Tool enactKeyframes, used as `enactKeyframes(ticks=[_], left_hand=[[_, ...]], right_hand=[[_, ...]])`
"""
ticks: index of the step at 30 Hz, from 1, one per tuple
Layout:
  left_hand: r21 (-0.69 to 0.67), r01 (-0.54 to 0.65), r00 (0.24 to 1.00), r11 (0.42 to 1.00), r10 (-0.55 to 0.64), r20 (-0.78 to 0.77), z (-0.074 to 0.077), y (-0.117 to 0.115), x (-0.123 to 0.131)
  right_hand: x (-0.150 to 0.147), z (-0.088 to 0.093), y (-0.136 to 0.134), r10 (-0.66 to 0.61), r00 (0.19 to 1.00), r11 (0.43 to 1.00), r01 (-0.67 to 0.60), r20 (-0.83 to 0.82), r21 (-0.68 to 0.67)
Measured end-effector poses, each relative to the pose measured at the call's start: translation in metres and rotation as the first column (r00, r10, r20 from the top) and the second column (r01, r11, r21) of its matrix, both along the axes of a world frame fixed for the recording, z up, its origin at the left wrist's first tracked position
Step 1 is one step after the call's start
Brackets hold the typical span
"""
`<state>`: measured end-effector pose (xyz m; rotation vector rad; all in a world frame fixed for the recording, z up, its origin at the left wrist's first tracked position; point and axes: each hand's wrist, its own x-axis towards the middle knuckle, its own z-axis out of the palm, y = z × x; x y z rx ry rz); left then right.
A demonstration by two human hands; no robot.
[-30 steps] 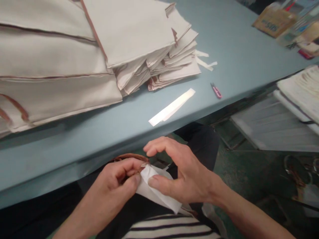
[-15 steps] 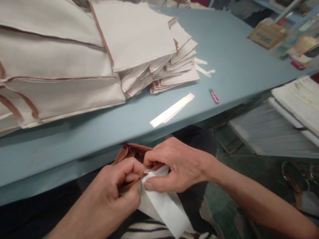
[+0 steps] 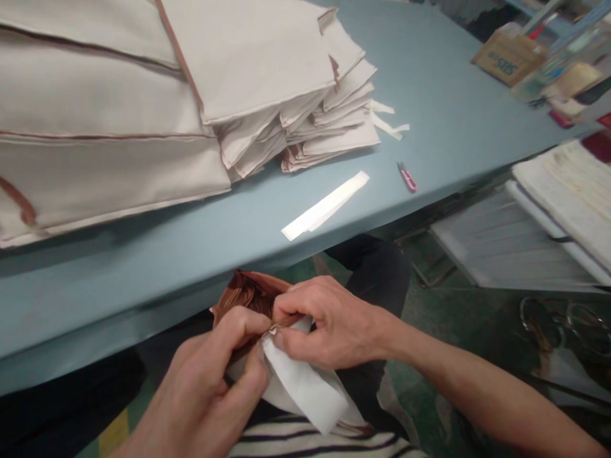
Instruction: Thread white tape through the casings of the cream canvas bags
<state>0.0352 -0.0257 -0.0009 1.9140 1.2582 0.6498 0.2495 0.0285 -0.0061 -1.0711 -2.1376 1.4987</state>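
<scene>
Blue-green worktop with some dim floor showing off to the right, and all the handwork's being done just off its near edge, over the lap. White strip first: it's held by its upper end against the edge of a cream-and-brown fabric piece, with the free end left hanging. Pretty light and floppy by the look of it, maybe a bit slick, so it's probably best gripped right at the edge, where both layers can be caught together. The fabric piece looks soft but thicker, not fragile, though the bunched brown side could easily be snagged. On the left hand, the fabric edge is pinched between thumb and fingers; on the right hand, strip and edge are pinched together, with the hands almost touching.

Further out, loose white strips are laid on the worktop, pink snips are parked near them, and cream fabric items are heaped behind. Only one bit of writing can be made out: what looks like "SBS" is printed on the cardboard box, kinda blurry.
</scene>
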Motion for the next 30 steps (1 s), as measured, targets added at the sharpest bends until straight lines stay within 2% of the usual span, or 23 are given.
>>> enactKeyframes(ticks=[4, 8, 10, 13, 15, 17, 21, 22, 24, 26, 27, 28, 30], left_hand=[[0.186, 0.012, 1.0, 0.982, -0.011, -0.008, -0.01, -0.001, 0.001], [0.281, 0.059, 0.997, 0.958, -0.069, 0.028, -0.025, -0.001, -0.002], [0.326, 0.117, 0.988, 0.938, -0.144, 0.061, -0.034, -0.002, -0.006], [0.342, 0.177, 0.974, 0.923, -0.213, 0.071, -0.045, -0.005, -0.014], [0.308, 0.178, 0.976, 0.935, -0.209, 0.069, -0.051, -0.006, -0.017], [0.295, 0.157, 0.978, 0.942, -0.189, 0.082, -0.055, -0.006, -0.018], [0.35, 0.121, 0.978, 0.929, -0.171, 0.116, -0.051, -0.001, -0.011], [0.336, 0.117, 0.978, 0.934, -0.166, 0.122, -0.047, 0.0, -0.01], [0.278, 0.109, 0.981, 0.954, -0.148, 0.123, -0.04, -0.002, -0.009], [0.203, 0.107, 0.987, 0.973, -0.128, 0.097, -0.033, -0.006, -0.012], [0.162, 0.106, 0.99, 0.981, -0.12, 0.079, -0.03, -0.008, -0.014], [0.118, 0.109, 0.991, 0.987, -0.118, 0.067, -0.026, -0.009, -0.017], [0.018, 0.123, 0.991, 0.992, -0.124, 0.054, -0.02, -0.009, -0.021]], right_hand=[[-0.006, -0.012, -0.011, -0.158, 0.983, 0.973, 0.14, -0.09, -0.182], [-0.008, -0.021, -0.016, -0.235, 0.958, 0.913, 0.16, -0.163, -0.376], [-0.007, -0.024, -0.017, -0.263, 0.949, 0.868, 0.154, -0.173, -0.472], [-0.004, -0.029, -0.017, -0.277, 0.933, 0.76, 0.068, -0.228, -0.647], [-0.004, -0.032, -0.017, -0.291, 0.918, 0.714, 0.02, -0.27, -0.7], [-0.004, -0.035, -0.017, -0.322, 0.904, 0.702, 0.028, -0.282, -0.712], [-0.008, -0.033, -0.018, -0.342, 0.911, 0.659, 0.058, -0.231, -0.75], [-0.008, -0.031, -0.018, -0.323, 0.919, 0.674, 0.055, -0.227, -0.737], [-0.005, -0.024, -0.017, -0.256, 0.937, 0.773, 0.05, -0.239, -0.632], [0.001, -0.017, -0.016, -0.159, 0.954, 0.914, 0.046, -0.252, -0.403], [0.004, -0.014, -0.015, -0.107, 0.962, 0.965, 0.04, -0.25, -0.26], [0.007, -0.01, -0.014, -0.062, 0.969, 0.992, 0.034, -0.24, -0.119], [0.012, -0.004, -0.013, 0.006, 0.979, 0.995, 0.014, -0.204, 0.098]])
